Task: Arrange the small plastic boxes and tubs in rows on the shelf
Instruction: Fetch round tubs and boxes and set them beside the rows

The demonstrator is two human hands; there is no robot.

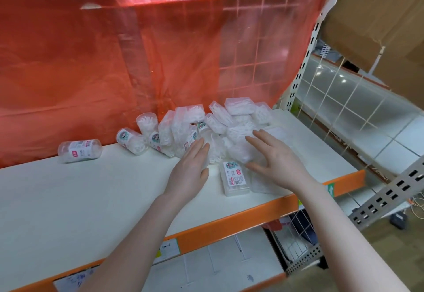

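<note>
A jumbled pile of small clear plastic boxes and tubs (pixel 206 126) filled with white items lies at the back right of the white shelf (pixel 68 188). One round tub (pixel 79 150) lies on its side apart, to the left. A flat labelled box (pixel 235 178) lies in front of the pile, between my hands. My left hand (pixel 190 167) reaches toward the pile with straight fingers, fingertips at its front edge. My right hand (pixel 273 156) hovers over the pile's right side with fingers spread, holding nothing.
A red plastic sheet (pixel 114 62) hangs behind the shelf over a wire grid. The shelf has an orange front edge (pixel 229 218). Cardboard boxes (pixel 378 16) stand at the upper right. A lower shelf (pixel 218 264) and a wire basket (pixel 296 236) sit below.
</note>
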